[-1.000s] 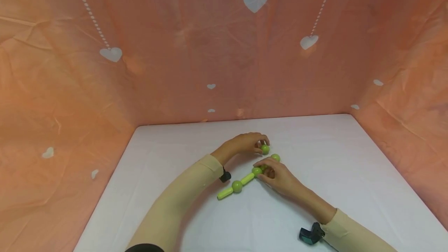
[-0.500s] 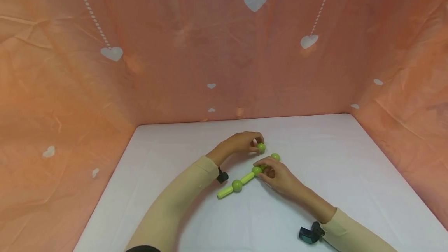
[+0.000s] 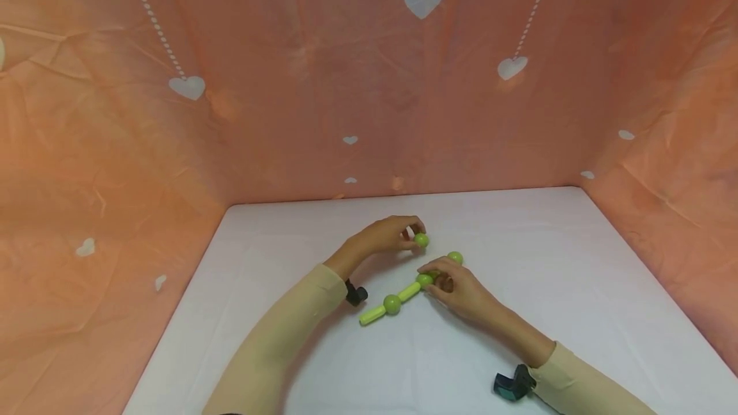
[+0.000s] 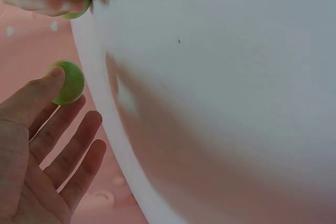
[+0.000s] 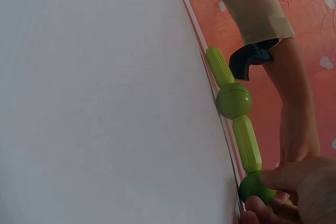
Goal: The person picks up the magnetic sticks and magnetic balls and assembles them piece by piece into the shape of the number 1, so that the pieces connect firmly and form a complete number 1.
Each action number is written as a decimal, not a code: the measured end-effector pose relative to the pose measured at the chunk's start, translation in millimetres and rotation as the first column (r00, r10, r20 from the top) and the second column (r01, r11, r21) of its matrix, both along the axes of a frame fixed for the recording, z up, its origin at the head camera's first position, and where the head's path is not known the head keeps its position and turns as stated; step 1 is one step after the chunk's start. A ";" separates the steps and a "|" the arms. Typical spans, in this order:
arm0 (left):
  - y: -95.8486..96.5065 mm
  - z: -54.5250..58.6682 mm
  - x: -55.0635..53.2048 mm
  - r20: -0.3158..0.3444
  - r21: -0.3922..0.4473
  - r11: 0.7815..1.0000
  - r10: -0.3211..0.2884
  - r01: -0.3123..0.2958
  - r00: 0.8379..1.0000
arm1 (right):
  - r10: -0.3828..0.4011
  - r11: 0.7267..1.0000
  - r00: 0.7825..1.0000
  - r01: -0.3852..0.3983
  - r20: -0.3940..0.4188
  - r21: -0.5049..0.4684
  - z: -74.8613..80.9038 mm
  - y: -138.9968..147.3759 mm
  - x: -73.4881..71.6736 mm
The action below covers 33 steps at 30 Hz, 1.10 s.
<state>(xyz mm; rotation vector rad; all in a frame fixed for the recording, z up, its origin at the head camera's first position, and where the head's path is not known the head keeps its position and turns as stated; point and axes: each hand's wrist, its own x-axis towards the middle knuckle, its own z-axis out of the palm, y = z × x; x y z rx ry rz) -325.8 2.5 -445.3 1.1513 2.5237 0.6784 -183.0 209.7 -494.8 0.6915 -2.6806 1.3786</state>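
Observation:
A chain of light-green ribbed rods and green balls [image 3: 392, 304] lies slantwise on the white table. My right hand [image 3: 461, 290] pinches one of its balls [image 5: 257, 187] between thumb and fingers, hiding part of the chain. Beyond that hand, a ball [image 3: 455, 257] shows at the far end. Farther back and to the left, my left hand [image 3: 387, 234] holds a separate green ball [image 3: 422, 240] above the table. The left wrist view shows this ball [image 4: 70, 82] between thumb and index finger, with the other fingers spread.
A white cloth-covered table [image 3: 576, 287] lies under both hands. Orange sheeting [image 3: 288, 82] with white hearts encloses its back and sides. Dark wrist cameras are worn at the left cuff [image 3: 356, 293] and the right cuff [image 3: 515, 384].
My left hand has moved a little to the left with its ball, away from the chain's far end. The right hand and the chain have stayed in place.

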 end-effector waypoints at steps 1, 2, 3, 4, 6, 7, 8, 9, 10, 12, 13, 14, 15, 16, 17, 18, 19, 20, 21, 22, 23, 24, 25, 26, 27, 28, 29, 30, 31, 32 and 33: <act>-2.9 0.3 0.6 0.000 0.005 1.000 0.001 -0.001 1.000 | 0.000 1.000 1.000 0.000 0.001 0.002 -0.1 -0.4 0.0; -6.0 0.3 0.8 -0.002 0.013 1.000 0.000 0.000 1.000 | 0.000 1.000 1.000 0.000 0.002 0.005 0.0 -0.8 0.0; -9.0 0.2 1.1 -0.002 0.019 1.000 0.001 -0.001 1.000 | -0.001 1.000 1.000 0.001 0.003 0.009 0.1 -1.2 0.0; -12.5 0.1 1.3 -0.006 0.022 1.000 0.002 -0.002 1.000 | -0.001 1.000 1.000 0.001 0.003 0.012 0.4 -1.8 0.0; -19.3 -0.2 1.9 -0.009 0.028 1.000 0.009 -0.009 1.000 | -0.001 1.000 1.000 0.001 0.001 0.018 1.1 -2.9 0.1; -23.0 -0.4 2.3 -0.007 0.030 0.999 0.013 -0.013 1.000 | 0.001 1.000 1.000 -0.001 0.001 0.020 1.5 -3.5 0.2; -26.6 -0.8 2.7 -0.003 0.033 0.999 0.018 -0.018 1.000 | 0.003 1.000 1.000 -0.003 0.002 0.020 2.0 -4.1 0.4; -30.2 -0.7 3.8 0.003 0.033 0.999 0.026 -0.026 1.000 | 0.005 1.000 1.000 -0.005 0.001 0.020 2.4 -4.7 0.5; -33.8 -0.7 4.6 0.004 0.034 0.999 0.031 -0.031 1.000 | 0.006 1.000 1.000 -0.006 0.000 0.021 2.7 -5.4 0.6; -40.9 -0.1 7.1 0.006 0.029 0.998 0.046 -0.047 0.999 | 0.008 1.000 1.000 -0.008 -0.005 0.023 3.2 -6.6 0.9; -44.4 0.0 8.3 0.006 0.028 0.998 0.054 -0.054 0.999 | 0.008 1.000 1.000 -0.007 -0.008 0.025 3.4 -7.2 1.1; -47.7 0.3 9.7 0.002 0.025 0.998 0.060 -0.060 0.998 | 0.007 1.000 1.000 -0.007 -0.015 0.028 3.7 -7.9 1.3; -51.0 0.7 11.3 -0.002 0.023 0.997 0.067 -0.067 0.998 | 0.007 0.999 1.000 -0.007 -0.020 0.031 3.9 -8.6 1.4; -54.3 1.0 12.7 -0.005 0.021 0.997 0.073 -0.073 0.997 | 0.007 0.999 1.000 -0.006 -0.025 0.034 4.1 -9.3 1.6; -57.8 1.5 14.5 -0.006 0.017 0.997 0.081 -0.081 0.997 | 0.009 0.999 0.999 -0.008 -0.030 0.033 4.2 -10.0 1.6; -61.2 1.8 16.4 -0.013 0.015 0.996 0.084 -0.084 0.996 | 0.009 0.999 0.999 -0.007 -0.034 0.034 4.3 -10.8 1.7; -64.2 2.3 18.4 -0.014 0.013 0.996 0.090 -0.090 0.996 | 0.010 0.999 0.999 -0.008 -0.034 0.034 4.5 -11.5 1.7; -67.4 3.2 20.9 -0.012 0.012 0.995 0.097 -0.097 0.995 | 0.014 0.999 0.999 -0.013 -0.040 0.029 4.9 -12.3 1.8; -70.5 3.9 23.4 -0.010 0.008 0.994 0.105 -0.105 0.994 | 0.020 1.000 0.999 -0.019 -0.046 0.023 5.2 -13.1 1.9; -73.5 4.6 25.9 -0.011 0.004 0.994 0.109 -0.109 0.994 | 0.028 0.999 0.998 -0.027 -0.056 0.017 5.2 -13.8 1.9; -76.5 5.2 28.3 -0.015 0.000 0.994 0.113 -0.113 0.993 | 0.034 0.999 0.997 -0.034 -0.066 0.013 5.5 -14.7 2.1; -79.5 5.7 30.7 -0.020 -0.002 0.994 0.113 -0.114 0.993 | 0.040 0.999 0.996 -0.039 -0.077 0.011 6.1 -15.8 2.3; -82.6 6.5 33.1 -0.022 -0.004 0.993 0.117 -0.117 0.993 | 0.047 0.999 0.995 -0.047 -0.089 0.007 6.7 -16.8 2.5; -85.8 7.1 35.4 -0.028 -0.006 0.993 0.117 -0.117 0.993 | 0.055 0.999 0.993 -0.055 -0.100 0.005 7.6 -17.9 2.9; -89.0 7.5 37.6 -0.036 -0.007 0.993 0.115 -0.115 0.993 | 0.062 0.998 0.992 -0.061 -0.110 0.007 8.3 -19.1 3.1; -92.3 8.2 39.9 -0.039 -0.007 0.993 0.115 -0.115 0.993 | 0.068 0.998 0.991 -0.067 -0.119 0.010 8.9 -20.2 3.1; -95.6 8.5 42.2 -0.043 -0.006 0.993 0.117 -0.117 0.992 | 0.073 0.997 0.989 -0.072 -0.125 0.014 10.0 -21.6 3.2; -99.0 8.8 44.5 -0.042 -0.008 0.993 0.122 -0.122 0.992 | 0.082 0.997 0.988 -0.081 -0.134 0.015 10.6 -22.8 3.2; -102.4 8.9 46.9 -0.041 -0.009 0.992 0.127 -0.127 0.991 | 0.090 0.996 0.986 -0.088 -0.141 0.019 11.4 -24.1 3.3; -105.6 8.8 49.1 -0.042 -0.012 0.991 0.132 -0.133 0.990 | 0.098 0.995 0.984 -0.095 -0.148 0.024 12.3 -25.5 3.4; -108.8 8.6 51.3 -0.043 -0.015 0.990 0.138 -0.139 0.990 | 0.107 0.994 0.982 -0.104 -0.155 0.027 12.9 -26.8 3.4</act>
